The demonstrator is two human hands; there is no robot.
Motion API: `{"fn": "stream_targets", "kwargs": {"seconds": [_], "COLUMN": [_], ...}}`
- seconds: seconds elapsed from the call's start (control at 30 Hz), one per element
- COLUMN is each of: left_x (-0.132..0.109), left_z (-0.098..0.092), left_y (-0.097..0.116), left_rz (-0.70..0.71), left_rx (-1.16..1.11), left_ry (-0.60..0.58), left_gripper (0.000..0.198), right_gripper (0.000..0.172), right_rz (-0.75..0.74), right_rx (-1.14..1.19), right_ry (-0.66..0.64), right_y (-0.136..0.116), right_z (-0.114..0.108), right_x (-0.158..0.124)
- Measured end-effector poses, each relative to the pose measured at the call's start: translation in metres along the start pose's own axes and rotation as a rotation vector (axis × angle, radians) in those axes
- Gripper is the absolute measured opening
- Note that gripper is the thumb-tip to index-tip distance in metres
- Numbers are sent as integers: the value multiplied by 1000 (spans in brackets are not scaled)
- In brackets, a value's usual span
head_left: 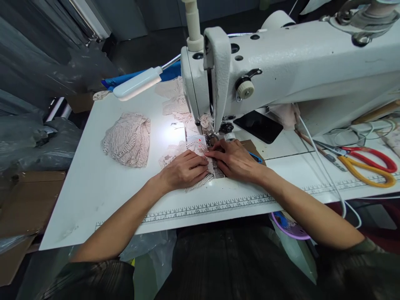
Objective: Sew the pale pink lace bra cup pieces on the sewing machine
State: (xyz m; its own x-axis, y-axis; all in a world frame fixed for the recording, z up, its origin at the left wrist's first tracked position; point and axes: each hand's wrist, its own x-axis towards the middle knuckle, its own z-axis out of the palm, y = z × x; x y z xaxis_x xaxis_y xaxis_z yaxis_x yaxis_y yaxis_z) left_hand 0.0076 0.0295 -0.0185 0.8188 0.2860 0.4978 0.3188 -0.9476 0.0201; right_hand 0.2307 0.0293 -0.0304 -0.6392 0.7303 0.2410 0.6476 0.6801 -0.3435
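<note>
A small white lamp (137, 84) is throwing a hard, cool glow onto the bench (81, 166), burning out a white patch just left of the sewing machine (281, 62). Softer light is spreading over the rest of the white top, and the machine's upper side is catching a pale sheen. The floor (150, 50) behind is sinking into gloom, and the dark shirt (237, 258) is losing detail. Plastic bags (62, 141) at left are giving off dull glints. The wide lens is stretching shapes toward the edges; the fingers (200, 162) are showing fairly crisply.
</note>
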Motion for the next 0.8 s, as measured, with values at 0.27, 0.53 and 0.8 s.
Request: {"fn": "stream_targets", "kwargs": {"seconds": [0.27,0.53,0.8], "left_x": [-5,-6,-3], "left_z": [-2,-7,-2], "left_y": [-4,-10,-8], "left_rz": [-81,-84,-69], "left_rx": [-24,-23,32], "left_ry": [20,-2,36], "left_gripper": [7,4,4], "right_gripper": [43,42,43], "right_rz": [23,128,75], "right_rx": [-19,72,36], "right_ry": [-26,-60,-81], "right_y": [0,5,9], "right_z": [2,-12,-10], "right_x": [4,11,7]}}
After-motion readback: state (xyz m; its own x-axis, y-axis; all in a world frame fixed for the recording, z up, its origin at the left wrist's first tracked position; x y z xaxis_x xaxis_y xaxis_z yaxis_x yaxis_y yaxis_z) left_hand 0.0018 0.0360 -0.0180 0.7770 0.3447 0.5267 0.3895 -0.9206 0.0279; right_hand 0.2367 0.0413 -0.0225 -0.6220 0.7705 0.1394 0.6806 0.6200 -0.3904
